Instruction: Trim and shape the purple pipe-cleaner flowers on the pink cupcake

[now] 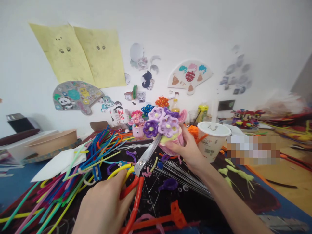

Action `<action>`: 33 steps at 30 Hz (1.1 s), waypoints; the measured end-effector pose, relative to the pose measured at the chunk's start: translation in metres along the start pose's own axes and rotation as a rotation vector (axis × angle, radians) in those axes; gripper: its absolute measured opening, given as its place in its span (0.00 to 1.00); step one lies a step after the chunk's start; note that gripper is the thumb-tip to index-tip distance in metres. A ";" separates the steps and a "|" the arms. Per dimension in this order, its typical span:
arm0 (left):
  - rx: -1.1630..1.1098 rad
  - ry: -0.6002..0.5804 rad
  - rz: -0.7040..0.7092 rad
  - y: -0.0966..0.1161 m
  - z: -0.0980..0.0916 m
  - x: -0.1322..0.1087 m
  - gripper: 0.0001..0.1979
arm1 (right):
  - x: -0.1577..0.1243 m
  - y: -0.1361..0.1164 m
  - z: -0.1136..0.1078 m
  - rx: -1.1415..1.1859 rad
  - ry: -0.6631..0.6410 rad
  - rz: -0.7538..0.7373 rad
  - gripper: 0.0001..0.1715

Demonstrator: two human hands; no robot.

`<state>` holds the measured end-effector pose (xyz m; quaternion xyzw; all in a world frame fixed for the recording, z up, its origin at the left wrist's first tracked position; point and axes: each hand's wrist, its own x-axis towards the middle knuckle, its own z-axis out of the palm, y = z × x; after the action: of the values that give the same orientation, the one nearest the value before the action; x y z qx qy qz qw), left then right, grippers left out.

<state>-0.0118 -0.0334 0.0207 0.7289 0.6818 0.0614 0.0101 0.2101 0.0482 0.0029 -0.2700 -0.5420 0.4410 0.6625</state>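
My left hand [104, 201] is closed around the handles of a pair of scissors [140, 162]; yellow and red grips show at the hand. The metal blades point up and away, their tips reaching the flowers, where they are partly hidden. In my right hand [187, 149] is a small pink flower pot [168, 149], gripped from its right side. Fuzzy purple and lilac flowers [169, 126], which look made of pipe cleaners, rise from its top. Whether the blades touch a flower I cannot tell. Below lies a loose purple fuzzy piece [169, 184] on the dark mat.
A heap of coloured pipe cleaners [73, 175] spreads at left beside white paper [60, 164]. Thin metal wires [185, 177] cross the mat. A lidded paper cup [212, 139] with a straw stands close to my right wrist. An orange tool [176, 214] lies in front.
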 end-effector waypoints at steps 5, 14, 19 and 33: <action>0.076 -0.031 -0.074 0.011 -0.002 0.000 0.20 | -0.001 -0.002 0.003 -0.077 0.022 -0.051 0.34; 0.031 -0.072 -0.005 0.015 -0.006 -0.002 0.20 | -0.001 -0.001 0.003 -0.083 0.023 -0.078 0.38; 0.038 -0.117 -0.007 0.015 -0.007 -0.005 0.21 | 0.000 -0.004 0.002 -0.035 0.010 -0.032 0.36; 0.225 -0.185 -0.017 0.018 -0.009 0.001 0.18 | -0.001 0.000 -0.004 -0.100 -0.036 0.015 0.33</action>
<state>0.0056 -0.0339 0.0316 0.7222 0.6867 -0.0830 -0.0084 0.2139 0.0475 0.0017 -0.2990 -0.5730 0.4232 0.6349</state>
